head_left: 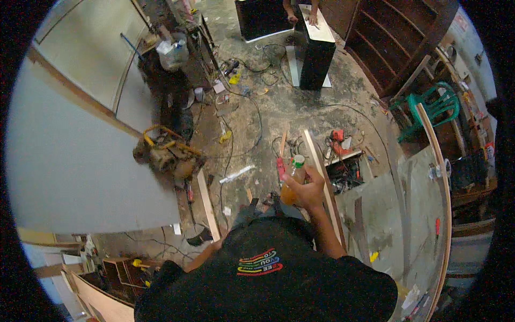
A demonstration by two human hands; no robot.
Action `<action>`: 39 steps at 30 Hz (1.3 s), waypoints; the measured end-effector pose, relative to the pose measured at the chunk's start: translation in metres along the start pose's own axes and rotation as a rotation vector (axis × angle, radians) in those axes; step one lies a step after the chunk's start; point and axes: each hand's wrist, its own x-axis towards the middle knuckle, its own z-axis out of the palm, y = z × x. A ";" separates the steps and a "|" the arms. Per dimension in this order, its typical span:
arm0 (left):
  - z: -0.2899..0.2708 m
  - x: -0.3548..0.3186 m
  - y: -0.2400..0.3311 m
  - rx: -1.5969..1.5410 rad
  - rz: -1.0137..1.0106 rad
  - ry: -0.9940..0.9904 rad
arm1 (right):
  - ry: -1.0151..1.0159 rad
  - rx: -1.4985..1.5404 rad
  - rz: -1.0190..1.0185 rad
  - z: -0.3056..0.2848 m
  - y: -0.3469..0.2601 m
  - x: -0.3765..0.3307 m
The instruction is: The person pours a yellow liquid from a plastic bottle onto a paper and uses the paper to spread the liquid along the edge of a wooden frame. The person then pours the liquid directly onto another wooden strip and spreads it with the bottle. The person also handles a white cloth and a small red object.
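Observation:
My right hand (pixel 307 189) is closed around a small clear plastic bottle (pixel 290 195) with a pale cap ringed in green. Orange drink fills its lower part. The bottle is held in front of my body, slightly tilted. Of my left arm only a stretch of forearm (pixel 206 253) shows beside my black shirt; the hand itself is hidden. Below and beyond the bottle lies a pink-red tool (pixel 280 168) on the floor. A long wooden strip (pixel 316 158) passes just right of my hand.
Ahead, another person's hands (pixel 312 19) rest on a black cabinet (pixel 317 59) with a white top. Cables trail over the floor. Left stands a machine with a yellow frame (pixel 170 155); right are an orange power tool (pixel 337 136), a green chair (pixel 434 104) and a grey board (pixel 386 214).

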 end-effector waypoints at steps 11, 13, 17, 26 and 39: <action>-0.052 0.174 0.216 0.157 0.021 -0.007 | 0.424 0.112 0.228 -0.005 0.053 0.227; -0.062 0.216 0.259 0.209 0.038 -0.034 | 0.544 0.130 0.164 -0.015 0.070 0.252; -0.076 0.322 0.376 0.260 0.168 -0.140 | 0.907 -0.257 0.317 -0.043 0.101 0.322; 0.009 0.544 0.673 0.705 0.581 0.023 | 1.259 -0.518 0.312 -0.075 0.109 0.399; 0.318 0.657 0.802 1.022 0.594 -0.878 | 1.642 -0.198 0.462 -0.121 0.182 0.422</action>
